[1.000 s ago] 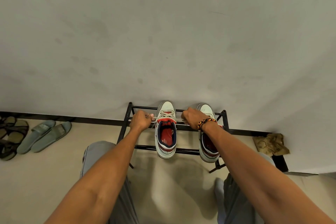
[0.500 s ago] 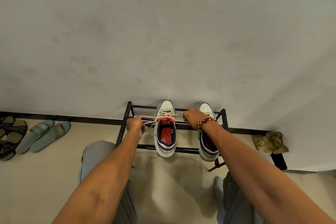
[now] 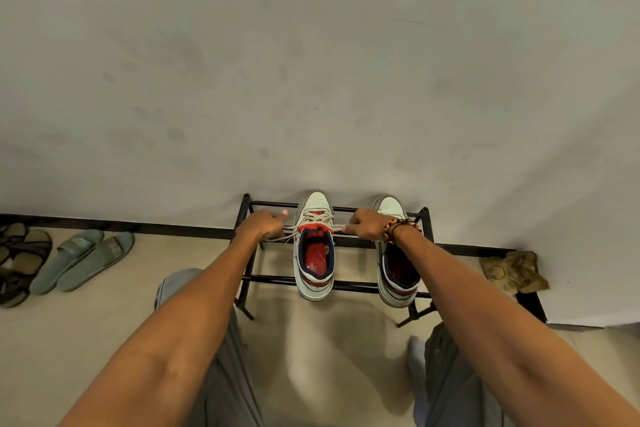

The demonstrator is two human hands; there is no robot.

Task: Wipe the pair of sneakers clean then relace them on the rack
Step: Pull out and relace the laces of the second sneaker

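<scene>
Two white sneakers with red and navy trim stand toes to the wall on a black metal rack [image 3: 349,286]. The left sneaker [image 3: 314,253] has a white lace [image 3: 317,218] crossing over its red tongue. My left hand [image 3: 263,224] pinches one lace end just left of this shoe. My right hand [image 3: 365,224], with a beaded bracelet at the wrist, pinches the other end on the right. The lace runs taut between the two hands. My right wrist covers part of the right sneaker [image 3: 396,267].
Grey-green slides [image 3: 83,258] and dark sandals [image 3: 14,263] lie on the floor at the left. A crumpled tan cloth [image 3: 514,272] sits by the wall at the right. The wall stands directly behind the rack. My knees flank the floor in front.
My left hand dropped away to the left half a second ago and has come back up beside the shoe. Both hands now pull the lace ends outward.
</scene>
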